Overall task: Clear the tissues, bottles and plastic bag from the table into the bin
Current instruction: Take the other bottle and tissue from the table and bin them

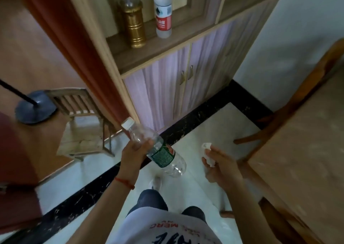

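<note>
View from above a standing person, looking down at both hands over a pale tiled floor (pixel 202 132) with a black marbled border. The left hand (pixel 133 151) is closed around the neck end of an empty clear bottle (pixel 160 150), held tilted, white cap up and to the left; its green label with a red patch carries small print too blurred to read. The right hand (pixel 221 166) holds a crumpled white tissue (pixel 208 153) pinched between thumb and fingers. A red cord circles the left wrist. The person's white shirt shows upside-down red letters reading "MERC" and dark blue brush strokes. Ahead stands a cabinet (pixel 167 87) with pale purple doors and a wooden shelf holding a gold canister (pixel 135 27) and a second clear bottle (pixel 163 11) with a red and white label, its writing illegible. A wooden table (pixel 305 162) edge fills the right side. At left are a small wooden chair (pixel 83 124) and a round dark lamp base (pixel 35 108) on wood flooring.
</note>
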Motion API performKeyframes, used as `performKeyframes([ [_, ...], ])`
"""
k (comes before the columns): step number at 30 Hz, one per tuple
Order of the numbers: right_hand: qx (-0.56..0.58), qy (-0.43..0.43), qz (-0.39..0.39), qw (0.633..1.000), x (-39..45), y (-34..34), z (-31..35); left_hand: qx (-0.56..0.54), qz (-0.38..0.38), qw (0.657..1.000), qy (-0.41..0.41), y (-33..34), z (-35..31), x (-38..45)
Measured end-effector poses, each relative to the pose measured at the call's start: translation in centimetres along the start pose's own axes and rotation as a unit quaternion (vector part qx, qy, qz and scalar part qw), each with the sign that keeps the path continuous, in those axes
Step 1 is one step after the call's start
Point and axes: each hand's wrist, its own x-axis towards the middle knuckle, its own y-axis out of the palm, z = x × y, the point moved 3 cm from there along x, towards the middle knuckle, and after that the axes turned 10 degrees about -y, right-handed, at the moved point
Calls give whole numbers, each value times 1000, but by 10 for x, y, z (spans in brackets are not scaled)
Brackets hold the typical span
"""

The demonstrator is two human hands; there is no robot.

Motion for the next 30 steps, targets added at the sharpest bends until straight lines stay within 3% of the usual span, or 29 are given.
performKeyframes([
  [5,90,-12,-78,993,16,14,4,97,110,989,-20,15,-41,63],
  [11,173,-54,-149,972,25,13,9,68,188,978,-59,58,-67,100],
  [18,166,-93,-227,955,22,-4,24,126,280,951,-39,114,-81,122],
  [30,211,-112,-283,929,109,-56,106,102,322,939,-69,258,-95,186],
])
